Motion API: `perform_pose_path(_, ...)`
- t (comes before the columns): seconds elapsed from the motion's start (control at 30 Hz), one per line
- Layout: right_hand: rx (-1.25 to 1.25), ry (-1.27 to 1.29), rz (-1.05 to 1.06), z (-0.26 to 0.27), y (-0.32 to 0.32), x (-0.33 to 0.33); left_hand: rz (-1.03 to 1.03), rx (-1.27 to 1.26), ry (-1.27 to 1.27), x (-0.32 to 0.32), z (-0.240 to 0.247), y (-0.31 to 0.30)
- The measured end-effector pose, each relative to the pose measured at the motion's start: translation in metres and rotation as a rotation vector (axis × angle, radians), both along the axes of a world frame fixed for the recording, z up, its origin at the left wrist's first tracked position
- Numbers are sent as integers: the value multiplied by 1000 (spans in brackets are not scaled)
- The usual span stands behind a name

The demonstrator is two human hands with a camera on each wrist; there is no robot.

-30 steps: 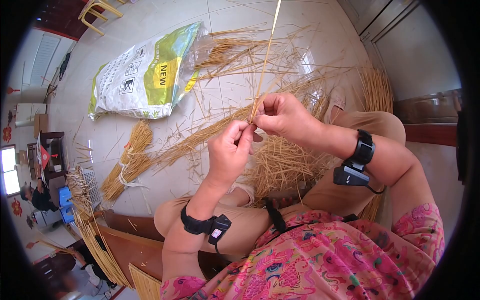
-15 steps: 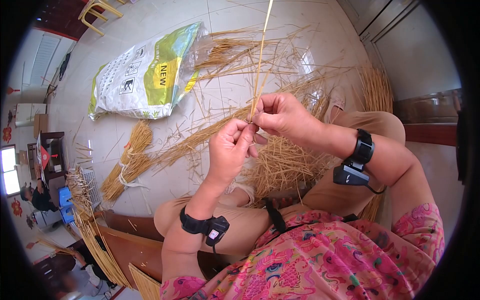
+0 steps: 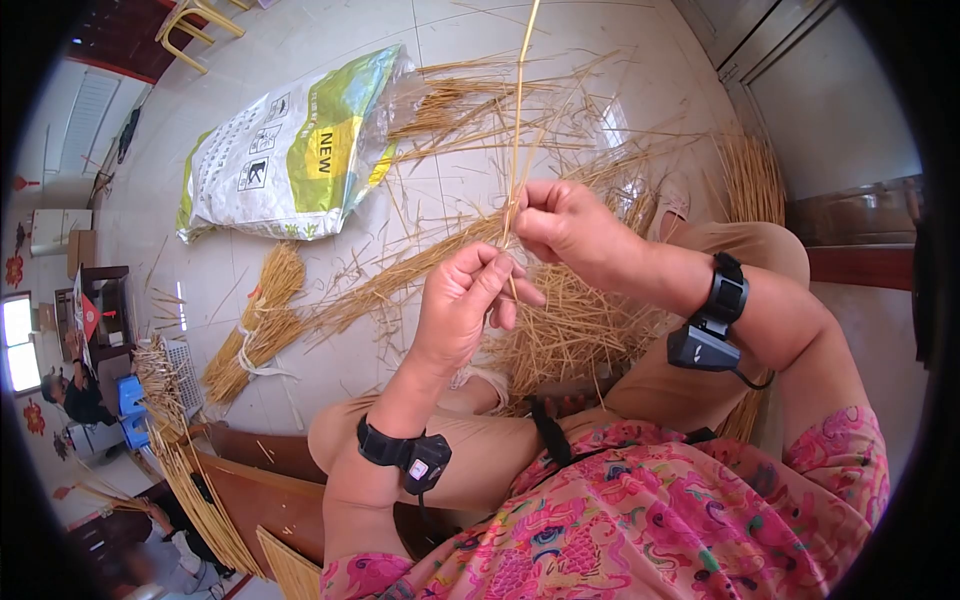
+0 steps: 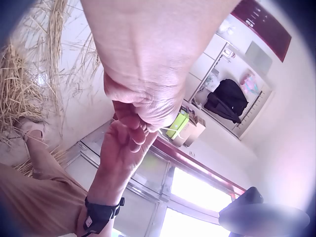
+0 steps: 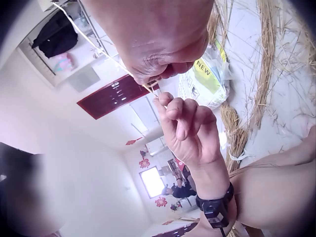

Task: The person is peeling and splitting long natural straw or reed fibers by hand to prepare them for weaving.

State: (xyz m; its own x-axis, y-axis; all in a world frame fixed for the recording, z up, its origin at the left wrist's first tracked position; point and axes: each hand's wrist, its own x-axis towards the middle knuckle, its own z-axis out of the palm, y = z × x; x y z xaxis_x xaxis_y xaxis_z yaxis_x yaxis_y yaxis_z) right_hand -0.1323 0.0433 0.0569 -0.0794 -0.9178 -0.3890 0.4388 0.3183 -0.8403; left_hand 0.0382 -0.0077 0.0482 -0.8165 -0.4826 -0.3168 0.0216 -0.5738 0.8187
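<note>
Just above the centre of the frame, a single long straw (image 3: 518,110) stands out from between two bare hands and runs up to the top edge, leaning slightly right. From where I'm standing, its lower end is in the left hand (image 3: 465,305), pinched between thumb and forefinger, with the other fingers loosely bent. The right hand (image 3: 575,235) grips the straw a little higher up, its fingers curled in and the thumb pressed over them. The two hands are very near one another; I can't tell whether the fingertips touch.

Over at the upper left lies a big printed bag (image 3: 290,150), green, white and yellow, marked "NEW", flat on the pale floor (image 3: 370,25). Loose stalks (image 3: 450,105) lie at its clear, crumpled right end, though how far they go inside I can't make out. At the left, a mesh basket (image 3: 182,375) sits right by a bunch of stalks; its contents I can't tell. The left wrist view shows a lime-green box (image 4: 177,126) beside a cardboard box (image 4: 196,134), what they hold hidden too.

Below the bag rests a straw bundle (image 3: 240,360) tied with a white strip (image 3: 262,368), and a tangled straw heap (image 3: 570,335) spreads beneath the hands.
</note>
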Motion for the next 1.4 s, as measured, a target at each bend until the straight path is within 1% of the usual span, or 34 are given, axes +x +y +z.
perform_pose_path(0.13,22,-13,-207,-2,-6,-10,80,-30,-13,-1,-4,0)
perform_pose_path(0.23,-4,170,-259,0,-10,-18,116,-24,-24,0,-5,-2)
perform_pose_path(0.33,-125,231,-176,10,-13,-17,101,-7,-15,1,-6,-4)
perform_pose_path(0.43,-108,42,-9,12,-9,-12,97,-6,-18,1,-4,-4)
perform_pose_path(0.47,-103,57,-17,11,-8,-9,97,-14,-24,0,-3,-3)
perform_pose_path(0.57,-100,185,-19,5,-8,-12,115,-33,-43,-1,-4,-2)
perform_pose_path(0.67,-30,445,-96,11,-13,-22,135,-35,-49,-2,-6,-1)
perform_pose_path(0.77,-31,567,-192,9,-17,-36,168,-59,-44,-2,-8,-3)
perform_pose_path(0.8,-40,727,-106,10,-18,-41,181,-72,-41,-2,-8,-4)
perform_pose_path(0.9,-28,1296,434,8,-11,-51,270,-92,-22,0,-8,-10)
perform_pose_path(0.93,152,1398,684,11,-10,-46,294,-92,-8,1,-8,-12)
perform_pose_path(1.0,96,1498,1142,-13,4,-44,340,-90,17,2,-5,-16)
perform_pose_path(1.1,103,1284,1529,-10,18,-23,329,-80,48,2,-4,-18)
perform_pose_path(1.2,-40,1175,946,2,8,-19,277,-74,33,2,-4,-15)
perform_pose_path(1.27,-133,958,490,6,-5,-19,235,-47,35,1,-5,-10)
perform_pose_path(1.37,-114,296,214,14,-12,-16,177,-23,55,-2,-7,-4)
perform_pose_path(1.4,-165,232,240,13,-11,-14,164,-19,50,-3,-7,-3)
